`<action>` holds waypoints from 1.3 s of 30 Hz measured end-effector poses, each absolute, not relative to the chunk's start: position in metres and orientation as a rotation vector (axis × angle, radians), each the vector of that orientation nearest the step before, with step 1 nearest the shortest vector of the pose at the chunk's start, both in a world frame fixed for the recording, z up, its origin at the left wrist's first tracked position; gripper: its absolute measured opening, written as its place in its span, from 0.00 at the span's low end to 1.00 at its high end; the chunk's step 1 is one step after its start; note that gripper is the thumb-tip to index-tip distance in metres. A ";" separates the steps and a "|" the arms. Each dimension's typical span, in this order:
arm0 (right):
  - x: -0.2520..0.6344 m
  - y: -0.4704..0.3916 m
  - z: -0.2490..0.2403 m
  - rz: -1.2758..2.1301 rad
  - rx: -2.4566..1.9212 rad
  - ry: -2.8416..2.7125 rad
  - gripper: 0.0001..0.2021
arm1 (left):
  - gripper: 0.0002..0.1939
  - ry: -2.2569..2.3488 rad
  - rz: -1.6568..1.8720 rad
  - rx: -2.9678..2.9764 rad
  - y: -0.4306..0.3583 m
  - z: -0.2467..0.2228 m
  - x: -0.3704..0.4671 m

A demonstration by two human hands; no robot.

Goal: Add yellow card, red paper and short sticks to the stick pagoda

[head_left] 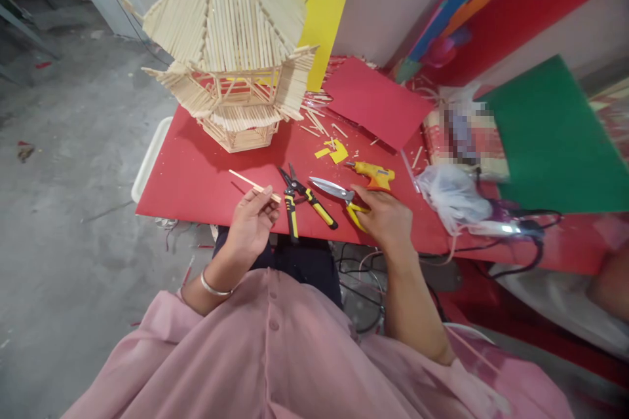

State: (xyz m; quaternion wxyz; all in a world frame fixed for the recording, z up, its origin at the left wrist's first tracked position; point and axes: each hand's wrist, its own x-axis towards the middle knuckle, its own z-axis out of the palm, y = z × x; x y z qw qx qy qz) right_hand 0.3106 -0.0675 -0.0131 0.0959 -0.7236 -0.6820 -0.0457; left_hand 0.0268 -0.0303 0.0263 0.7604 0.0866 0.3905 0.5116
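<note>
My left hand (256,216) pinches a thin wooden stick (246,179) between thumb and fingers, above the table's front edge. My right hand (388,219) is closed over the yellow handle of a pair of scissors (331,188), whose blades point left. Between my hands lie hand cutters (304,195) with black and yellow handles, their jaws facing away from me. Just beyond my right hand rests a yellow glue gun (373,173). A lantern-like house model made of wooden sticks (236,46) stands upright at the back left of the table.
The red table (196,186) carries loose sticks (317,121), yellow paper scraps (337,152) and a red sheet (376,101). At right are a plastic bag (455,196), a green board (560,144) and black cables (538,242). Another person's arm (609,285) shows at the right edge.
</note>
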 end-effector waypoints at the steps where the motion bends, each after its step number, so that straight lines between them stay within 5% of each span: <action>1: 0.308 -0.064 -0.014 -0.154 -2.139 -2.027 0.20 | 0.18 0.855 1.111 0.199 -0.031 0.026 0.028; 11: 0.337 -0.059 -0.010 -0.147 -2.249 -1.889 0.24 | 0.16 0.938 1.108 0.262 -0.029 0.025 0.028; 20: 0.317 -0.102 0.006 0.237 -2.239 -1.982 0.28 | 0.19 0.997 0.965 0.470 -0.023 0.016 0.033; 26: 0.262 -0.099 0.022 -0.117 -2.270 -2.003 0.24 | 0.11 1.105 0.995 0.877 -0.013 0.006 0.024; 32: 0.180 -0.081 0.016 0.071 -2.241 -2.127 0.45 | 0.04 1.418 1.025 1.553 0.006 -0.022 0.002; 39: 0.192 -0.072 0.006 0.253 -2.274 -1.936 0.41 | 0.04 1.415 1.021 1.703 0.010 -0.038 -0.002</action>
